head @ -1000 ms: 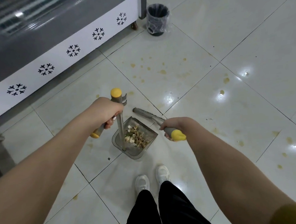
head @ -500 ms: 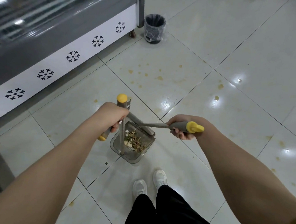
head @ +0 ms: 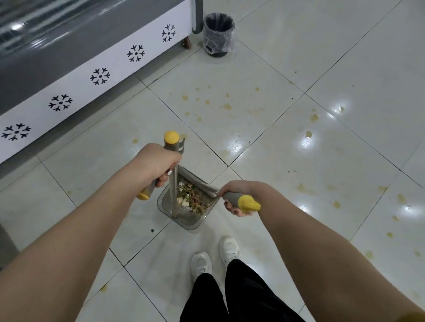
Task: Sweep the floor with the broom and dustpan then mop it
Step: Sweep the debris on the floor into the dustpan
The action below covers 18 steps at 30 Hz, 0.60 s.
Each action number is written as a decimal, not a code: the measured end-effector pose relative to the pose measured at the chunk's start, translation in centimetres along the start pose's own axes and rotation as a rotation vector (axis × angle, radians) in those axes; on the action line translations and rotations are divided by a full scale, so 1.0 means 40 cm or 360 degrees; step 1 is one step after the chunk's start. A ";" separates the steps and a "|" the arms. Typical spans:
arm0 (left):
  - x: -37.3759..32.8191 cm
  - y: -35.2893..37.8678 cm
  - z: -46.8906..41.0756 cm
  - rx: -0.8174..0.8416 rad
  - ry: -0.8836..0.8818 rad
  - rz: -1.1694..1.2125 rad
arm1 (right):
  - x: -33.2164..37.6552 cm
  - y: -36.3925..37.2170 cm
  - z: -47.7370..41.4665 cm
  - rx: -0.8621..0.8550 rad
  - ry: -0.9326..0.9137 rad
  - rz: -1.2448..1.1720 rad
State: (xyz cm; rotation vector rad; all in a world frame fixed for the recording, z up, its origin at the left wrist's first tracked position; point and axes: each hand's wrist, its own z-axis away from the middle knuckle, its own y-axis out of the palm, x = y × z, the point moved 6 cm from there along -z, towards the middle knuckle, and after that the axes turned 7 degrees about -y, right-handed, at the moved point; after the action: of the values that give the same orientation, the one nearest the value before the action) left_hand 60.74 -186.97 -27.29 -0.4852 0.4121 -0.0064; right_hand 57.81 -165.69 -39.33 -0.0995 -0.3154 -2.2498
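standing over the dustpan (head: pixel 192 224), the person looked down along two bare forearms. the left hand (head: pixel 160 163) was curled tight round a grey grip (head: pixel 149 190) whose yellow tip stuck out below the fist, pointing left. just beside its fingers rose the dustpan's steel pole (head: pixel 173 190), upright and topped with a yellow cap. whether the fingers also clasped that pole could not be told. the pole's foot met the pan at its near left corner.

the pan itself looked to rest on the tiled floor (head: pixel 336 164), just ahead of a pair of white shoes (head: pixel 201 261) and across a joint between tiles. inside it lay a heap of sweepings (head: pixel 193 199), brown and pale scraps bunched toward the middle.

the right hand (head: pixel 236 187) was wrapped round the broom (head: pixel 230 197) at its short grey handle, with the yellow end poking out past the fingers toward the right. the broom's head lay slanted over the pan's far edge, touching the sweepings or just beside them.

yellowish stains (head: pixel 224 106) dotted the tiles beyond the pan and off to the right. farther on, a small bin (head: pixel 220 34) lined with a clear bag stood at the corner of a freezer cabinet (head: pixel 67 71), whose white base carried black snowflake marks.
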 end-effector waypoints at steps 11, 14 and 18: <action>0.084 -0.013 0.039 -0.0033 0.0053 -0.0007 | 0.014 -0.052 0.147 -0.0002 -0.0051 -0.0256; 0.093 -0.029 0.052 -0.0040 0.0093 0.0025 | -0.001 -0.047 0.176 -0.0007 -0.0130 -0.0359; 0.089 -0.019 0.072 0.0004 0.0164 0.0107 | -0.018 -0.073 0.233 -0.0005 -0.0240 -0.0502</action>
State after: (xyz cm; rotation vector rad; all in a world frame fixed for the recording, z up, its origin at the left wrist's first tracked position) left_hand 65.20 -186.73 -26.01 -0.4694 0.5292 0.0334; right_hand 55.71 -160.93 -31.04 -0.2366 -0.4334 -2.5612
